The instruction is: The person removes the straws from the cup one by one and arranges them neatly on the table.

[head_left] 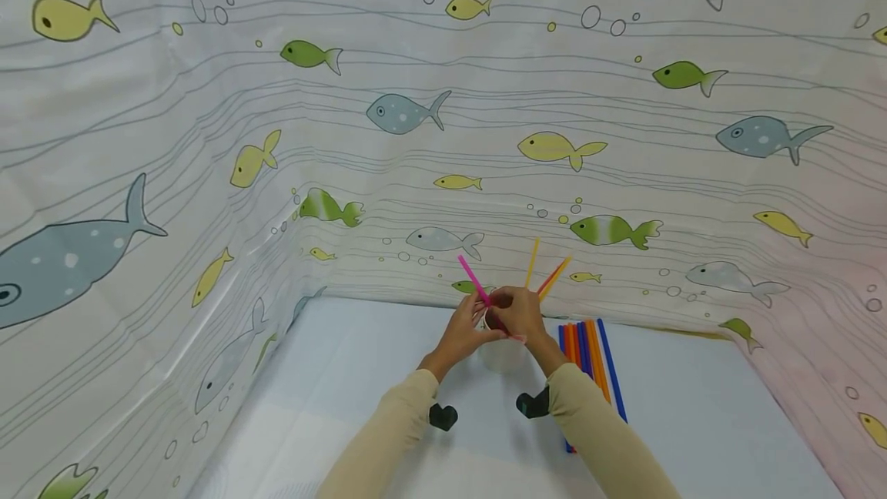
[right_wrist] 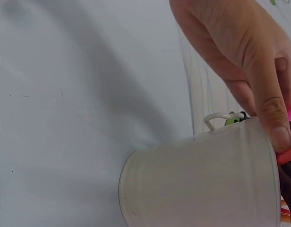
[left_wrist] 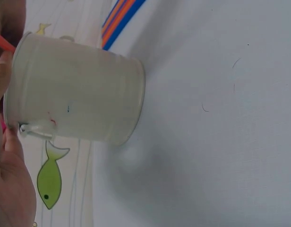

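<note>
Standing in one cup [head_left: 500, 353]: four straws [head_left: 474, 279].

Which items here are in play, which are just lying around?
In play: white cup; pink straw that the left hand pinches; right hand at the cup's rim; straws in the cup.
Lying about: loose straws; fish curtain.

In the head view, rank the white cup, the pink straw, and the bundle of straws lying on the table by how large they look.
1. bundle of straws, clearly largest
2. white cup, though the hands hide much of it
3. pink straw, only its upper part shows
</note>
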A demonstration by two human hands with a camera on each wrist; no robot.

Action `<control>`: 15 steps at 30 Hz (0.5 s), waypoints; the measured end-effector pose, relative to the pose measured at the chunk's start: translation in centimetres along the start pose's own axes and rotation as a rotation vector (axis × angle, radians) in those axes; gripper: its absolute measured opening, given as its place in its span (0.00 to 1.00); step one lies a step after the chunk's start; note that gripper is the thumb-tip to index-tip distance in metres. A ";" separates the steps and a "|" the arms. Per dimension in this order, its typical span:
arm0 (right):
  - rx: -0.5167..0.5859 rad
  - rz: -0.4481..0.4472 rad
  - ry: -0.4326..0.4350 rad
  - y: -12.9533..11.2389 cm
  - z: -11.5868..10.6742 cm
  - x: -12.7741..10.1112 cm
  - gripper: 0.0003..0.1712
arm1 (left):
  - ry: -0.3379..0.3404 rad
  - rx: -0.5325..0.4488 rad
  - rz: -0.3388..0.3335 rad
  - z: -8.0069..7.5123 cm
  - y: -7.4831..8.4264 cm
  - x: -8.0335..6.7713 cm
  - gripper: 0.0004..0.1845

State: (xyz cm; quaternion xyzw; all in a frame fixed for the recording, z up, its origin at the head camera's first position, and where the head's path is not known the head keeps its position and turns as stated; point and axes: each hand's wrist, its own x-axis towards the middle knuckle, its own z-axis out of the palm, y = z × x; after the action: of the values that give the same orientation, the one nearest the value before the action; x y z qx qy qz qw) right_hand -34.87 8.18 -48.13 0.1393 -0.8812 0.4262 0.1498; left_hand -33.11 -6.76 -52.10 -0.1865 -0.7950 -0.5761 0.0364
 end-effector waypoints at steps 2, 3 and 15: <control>-0.005 -0.003 0.009 0.1 0.1 0.0 0.09 | -0.003 -0.010 0.005 0.0 0.1 0.0 0.47; -0.004 -0.001 0.013 0.1 0.1 0.0 0.09 | -0.005 -0.012 0.007 0.0 0.1 0.0 0.47; 0.037 0.004 0.032 -0.2 0.2 -0.2 0.09 | -0.018 -0.006 0.020 -0.1 0.0 0.0 0.48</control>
State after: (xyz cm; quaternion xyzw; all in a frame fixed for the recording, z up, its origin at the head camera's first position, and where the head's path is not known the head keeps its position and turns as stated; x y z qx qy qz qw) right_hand -34.68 7.89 -48.21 0.1334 -0.8710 0.4449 0.1602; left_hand -33.06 -6.83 -52.04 -0.1999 -0.7915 -0.5765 0.0344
